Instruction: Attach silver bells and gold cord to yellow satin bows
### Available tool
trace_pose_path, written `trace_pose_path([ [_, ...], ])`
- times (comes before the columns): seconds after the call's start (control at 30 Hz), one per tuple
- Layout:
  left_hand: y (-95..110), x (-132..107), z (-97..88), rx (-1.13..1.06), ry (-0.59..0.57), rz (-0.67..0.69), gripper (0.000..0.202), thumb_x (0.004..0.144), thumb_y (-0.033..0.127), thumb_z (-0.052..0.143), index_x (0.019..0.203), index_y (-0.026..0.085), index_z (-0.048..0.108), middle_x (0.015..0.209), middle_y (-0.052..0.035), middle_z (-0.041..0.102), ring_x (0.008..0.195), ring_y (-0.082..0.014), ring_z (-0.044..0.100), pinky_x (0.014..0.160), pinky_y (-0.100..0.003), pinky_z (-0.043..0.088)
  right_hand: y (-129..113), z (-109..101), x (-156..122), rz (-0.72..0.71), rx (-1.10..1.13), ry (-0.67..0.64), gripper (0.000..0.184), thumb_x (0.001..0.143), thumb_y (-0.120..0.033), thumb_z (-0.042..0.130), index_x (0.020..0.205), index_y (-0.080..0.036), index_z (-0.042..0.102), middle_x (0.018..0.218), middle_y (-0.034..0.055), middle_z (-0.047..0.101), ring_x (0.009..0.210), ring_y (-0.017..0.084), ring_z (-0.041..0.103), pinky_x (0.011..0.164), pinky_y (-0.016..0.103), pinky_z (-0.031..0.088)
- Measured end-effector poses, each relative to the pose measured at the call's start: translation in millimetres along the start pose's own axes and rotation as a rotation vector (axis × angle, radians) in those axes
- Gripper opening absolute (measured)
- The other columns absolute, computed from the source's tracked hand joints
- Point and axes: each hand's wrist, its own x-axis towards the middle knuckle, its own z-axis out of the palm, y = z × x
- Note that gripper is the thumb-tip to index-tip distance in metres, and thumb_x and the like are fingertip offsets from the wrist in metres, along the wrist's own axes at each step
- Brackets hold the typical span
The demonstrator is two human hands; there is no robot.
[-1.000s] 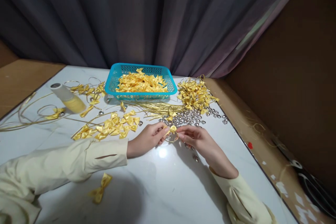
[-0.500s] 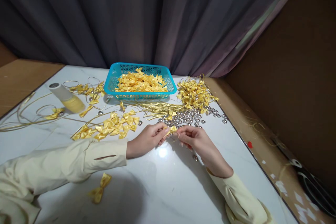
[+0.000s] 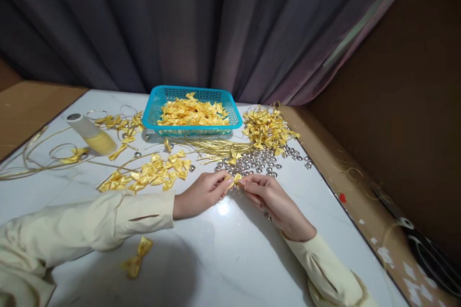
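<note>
Between my hands is a small yellow satin bow (image 3: pixel 236 180) with a loop of thin gold cord (image 3: pixel 240 192) below it. My left hand (image 3: pixel 204 193) pinches the bow's left side between thumb and fingers. My right hand (image 3: pixel 271 201) is closed at the bow's right side, its fingertips gripping the gold cord. Just beyond my fingers lies a spread of small silver bells (image 3: pixel 257 160). Loose yellow bows (image 3: pixel 154 172) lie to the left of my left hand, and a single bow (image 3: pixel 138 258) rests below my left sleeve.
A blue plastic basket (image 3: pixel 192 129) full of bows stands at the back. Right of it sits a heap of corded bows (image 3: pixel 268 127), with a bundle of gold cords (image 3: pixel 219 147) in front. A thread spool (image 3: pixel 91 135) lies tilted at left; scissors (image 3: pixel 428 259) lie at far right.
My right hand has shifted slightly left, closer to the bow. The cord loop under the bow looks smaller. My left hand has barely moved and still pinches the bow.
</note>
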Motion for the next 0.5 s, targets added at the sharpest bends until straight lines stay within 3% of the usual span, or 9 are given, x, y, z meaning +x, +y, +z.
trace_pose_path([
  [0.27,0.7,-1.1,-1.3,0.076,0.017,0.046,0.025,0.092,0.029,0.037,0.072,0.018,0.046,0.057,0.0048,0.047,0.054,-0.0102,0.045,0.055,-0.022,0.036,3.7,-4.2,3.0,0.086,0.189,-0.140,0.018,0.072,-0.028,0.065,0.066,-0.015,0.054,0.041,-0.0124,0.024,0.040,0.004,0.012,0.041,0.023,0.009],
  [0.5,1.3,-2.2,-0.7,0.108,0.030,0.088,0.024,0.092,0.028,0.036,0.073,0.018,0.047,0.055,0.0053,0.046,0.052,-0.0106,0.045,0.054,-0.022,0.036,1.6,-3.3,1.9,0.141,0.175,-0.206,0.014,0.071,-0.023,0.062,0.064,-0.014,0.054,0.041,-0.0126,0.023,0.039,0.003,0.010,0.040,0.022,0.006],
])
